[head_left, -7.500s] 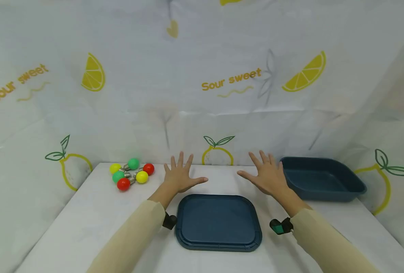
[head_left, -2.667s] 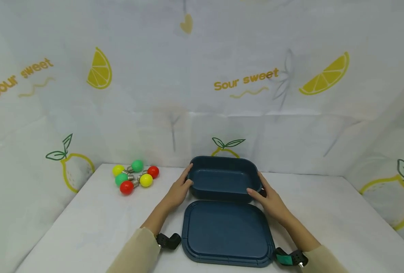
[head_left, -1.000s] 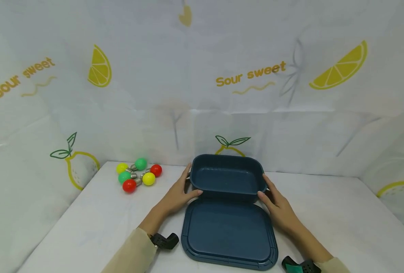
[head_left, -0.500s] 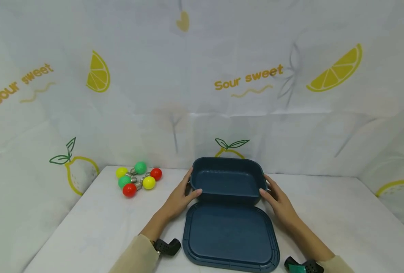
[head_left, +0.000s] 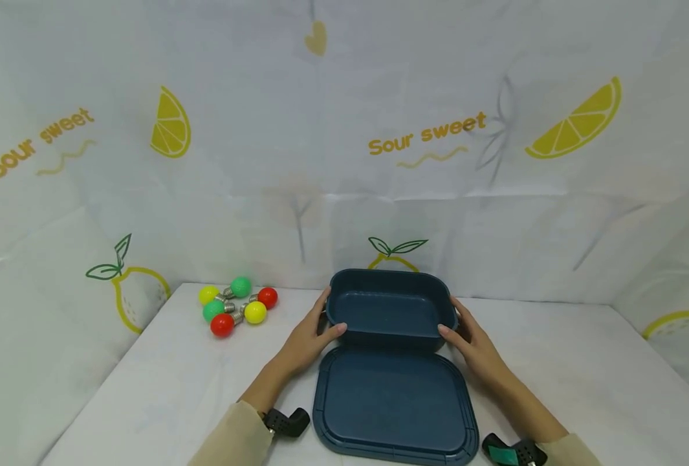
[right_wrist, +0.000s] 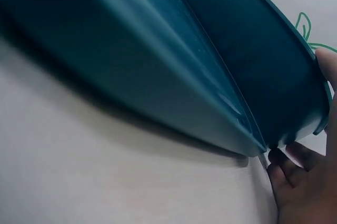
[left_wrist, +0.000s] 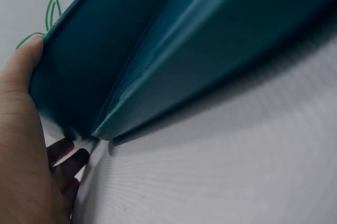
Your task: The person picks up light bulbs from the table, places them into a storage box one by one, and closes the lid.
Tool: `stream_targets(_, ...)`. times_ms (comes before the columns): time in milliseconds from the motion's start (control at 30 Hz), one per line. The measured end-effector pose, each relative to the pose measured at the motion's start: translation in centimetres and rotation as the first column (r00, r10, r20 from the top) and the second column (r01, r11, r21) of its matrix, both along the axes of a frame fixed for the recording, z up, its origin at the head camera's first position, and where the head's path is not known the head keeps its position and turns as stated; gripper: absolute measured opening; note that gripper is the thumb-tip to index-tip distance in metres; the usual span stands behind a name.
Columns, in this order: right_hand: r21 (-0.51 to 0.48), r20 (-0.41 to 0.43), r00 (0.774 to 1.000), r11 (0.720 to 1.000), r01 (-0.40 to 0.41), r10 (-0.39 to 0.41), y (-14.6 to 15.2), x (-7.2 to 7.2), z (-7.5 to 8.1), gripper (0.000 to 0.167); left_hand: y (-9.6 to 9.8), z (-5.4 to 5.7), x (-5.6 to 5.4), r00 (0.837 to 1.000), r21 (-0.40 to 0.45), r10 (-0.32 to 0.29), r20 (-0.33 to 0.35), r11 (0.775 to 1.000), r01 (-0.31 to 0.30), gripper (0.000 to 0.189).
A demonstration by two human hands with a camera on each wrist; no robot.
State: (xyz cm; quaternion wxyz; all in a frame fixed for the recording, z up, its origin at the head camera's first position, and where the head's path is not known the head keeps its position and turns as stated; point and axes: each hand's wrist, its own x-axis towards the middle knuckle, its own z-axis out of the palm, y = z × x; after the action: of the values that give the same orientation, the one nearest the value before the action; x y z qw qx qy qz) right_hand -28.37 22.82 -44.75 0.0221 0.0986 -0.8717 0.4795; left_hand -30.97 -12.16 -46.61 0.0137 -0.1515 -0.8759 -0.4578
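An open dark blue plastic box (head_left: 387,340) stands at the back middle of the white table, right behind a flat dark blue lid (head_left: 396,404). My left hand (head_left: 305,342) grips the box's left end, its thumb by the front corner. At the right end my right hand (head_left: 479,349) holds it the same way. In the left wrist view, the thumb of the left hand (left_wrist: 21,140) lies along the box wall (left_wrist: 84,77), fingers bent at the end. The right wrist view has the right hand's fingers (right_wrist: 295,169) touching the box's other end.
Several red, yellow and green light bulbs (head_left: 255,312) with metal screw bases lie clustered at the back left of the table (head_left: 175,401). A white curtain (head_left: 251,142) with lemon prints hangs behind the table's back edge. Both wrists carry black strapped cameras (head_left: 286,422).
Since the oldest frame, both spread hands have taken hold of the box, and it has moved from the back right to behind the lid. Over the last second, hands and box barely move.
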Motion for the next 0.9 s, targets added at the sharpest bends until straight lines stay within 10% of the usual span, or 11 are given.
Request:
stream_targets(433,0.085,0.201,0.969,0.988,0.128,-0.143,-1.9,-1.1,2.8,0.089,-0.1,-0.3,-0.2,1.000,0.013,0.018,0.011,1.000,-0.018,0.084)
stream_targets(900,-0.027,-0.024,0.995,0.995,0.093,-0.093,-1.2,-1.4,-0.3,0.074,0.0,0.0,-0.1,1.000,0.026,0.006,0.005,1.000,-0.006,0.084)
